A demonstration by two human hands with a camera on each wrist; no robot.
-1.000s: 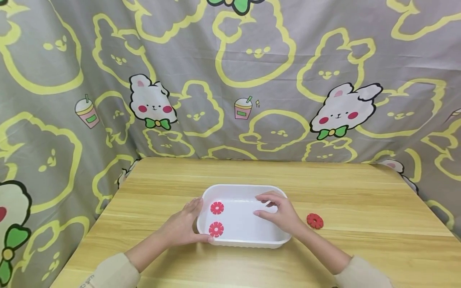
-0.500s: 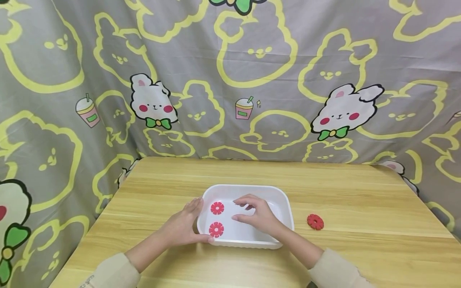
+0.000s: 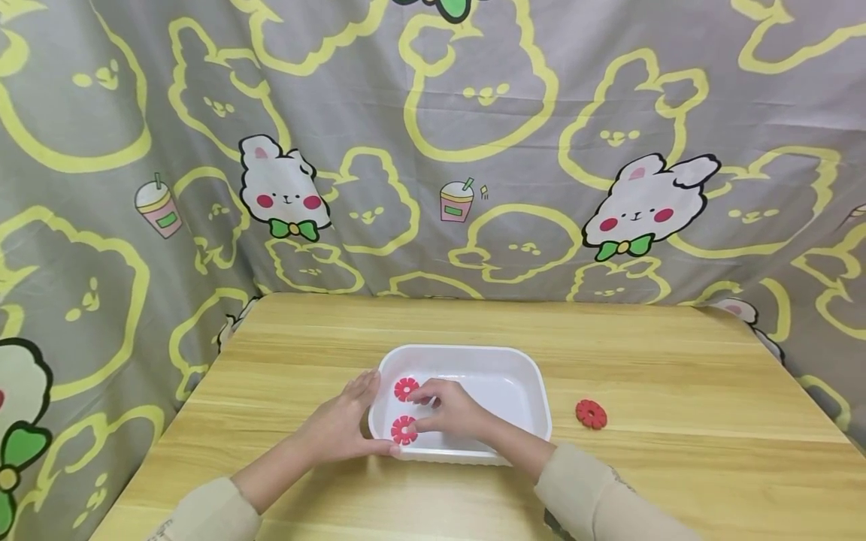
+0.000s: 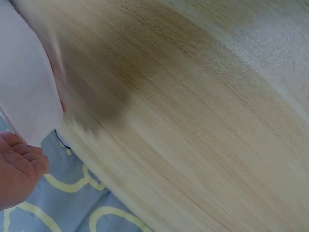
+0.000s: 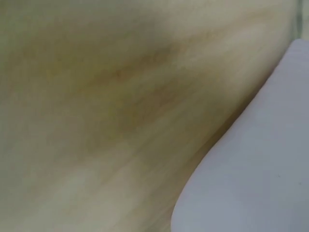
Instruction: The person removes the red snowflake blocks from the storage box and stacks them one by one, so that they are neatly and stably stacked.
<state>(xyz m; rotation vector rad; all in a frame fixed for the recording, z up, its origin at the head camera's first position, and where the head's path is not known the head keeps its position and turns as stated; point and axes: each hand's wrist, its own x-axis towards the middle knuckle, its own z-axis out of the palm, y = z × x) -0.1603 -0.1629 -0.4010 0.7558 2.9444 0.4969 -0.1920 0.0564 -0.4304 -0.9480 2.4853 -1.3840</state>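
A white plastic tray (image 3: 467, 348) with raised sides stands on the table. My left hand (image 3: 341, 424) grips its left end, thumb at the front corner and fingers along the side. In the left wrist view, part of that hand (image 4: 19, 166) shows below the white tray wall (image 4: 24, 72). Two flat red notched discs with centre holes lie at the tray's left end: a far disc (image 3: 401, 389) and a near disc (image 3: 397, 430). Over them reaches my right hand (image 3: 456, 412), thumb and fingers apart; whether the fingertips touch either disc is unclear. The right wrist view misses this hand.
Another red notched disc (image 3: 600, 418) lies on the wooden table (image 3: 676, 466), right of the tray. A grey patterned curtain (image 3: 379, 188) hangs behind and at both sides of the table. The right wrist view shows a pale white surface (image 5: 251, 183) beside wood.
My right hand has moved left across the tray, from its right end to the two discs. The left hand has stayed on the tray, and the discs have not shifted.
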